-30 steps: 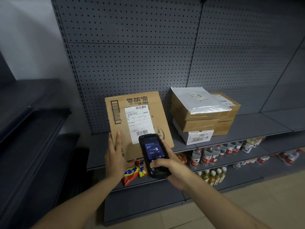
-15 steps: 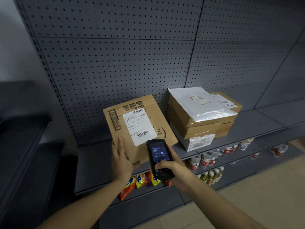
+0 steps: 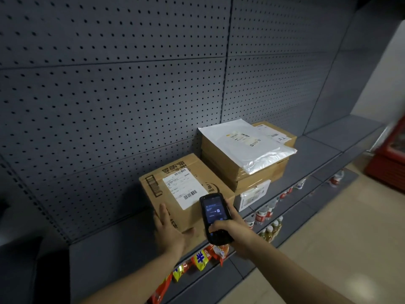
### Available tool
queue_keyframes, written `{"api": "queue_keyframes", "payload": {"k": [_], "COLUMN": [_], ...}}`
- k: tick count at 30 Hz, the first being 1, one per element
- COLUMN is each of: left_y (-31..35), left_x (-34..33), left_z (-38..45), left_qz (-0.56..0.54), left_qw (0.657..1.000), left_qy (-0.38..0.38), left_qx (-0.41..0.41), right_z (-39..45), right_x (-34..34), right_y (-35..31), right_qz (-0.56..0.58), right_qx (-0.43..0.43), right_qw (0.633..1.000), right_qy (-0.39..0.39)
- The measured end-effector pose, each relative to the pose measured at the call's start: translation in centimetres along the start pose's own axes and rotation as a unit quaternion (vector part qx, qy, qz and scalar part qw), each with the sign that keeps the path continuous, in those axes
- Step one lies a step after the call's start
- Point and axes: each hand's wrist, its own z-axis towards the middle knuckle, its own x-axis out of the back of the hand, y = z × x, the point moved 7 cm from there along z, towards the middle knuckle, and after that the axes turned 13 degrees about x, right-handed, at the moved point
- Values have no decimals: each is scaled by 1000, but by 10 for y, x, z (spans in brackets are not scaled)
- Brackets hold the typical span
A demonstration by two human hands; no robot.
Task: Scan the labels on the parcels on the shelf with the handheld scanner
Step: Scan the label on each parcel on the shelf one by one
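My left hand (image 3: pixel 169 232) lies flat against the cardboard parcel (image 3: pixel 186 194) on the shelf (image 3: pixel 114 249), fingers straight. My right hand (image 3: pixel 232 227) grips the handheld scanner (image 3: pixel 213 217) just beside it (screen lit), below the white label (image 3: pixel 185 187).

label (image 3: pixel 183 187) print too small to read | scanner (image 3: pixel 215 218) hides box's (image 3: pixel 175 194) near corner | red cabinet (image 3: pixel 389 165) blurred, cut by right edge | lower-shelf bottles (image 3: pixel 266 216) partly hidden
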Motion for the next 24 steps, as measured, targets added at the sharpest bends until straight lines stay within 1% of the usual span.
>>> {"api": "queue_keyframes", "payload": {"k": [5,14,20,24], "left_y": [10,22,28,28], "left_x": [-16,-34,-44,-48], "left_z": [13,28,36,42], "left_qz": [22,72,66,49], "left_qw": [999,997,997,998], "left_qy": [-18,-16,-21,-22], "left_qx": [15,38,33,41], "right_z": [17,45,57,64], "right_x": [11,33,45,48], "right_y": [4,19,23,24], "right_qz": [8,8,7,1], "right_qx": [-16,-32,-39,-50], "right_qw": [1000,999,999,998], "right_qy": [12,-17,-16,-28]}}
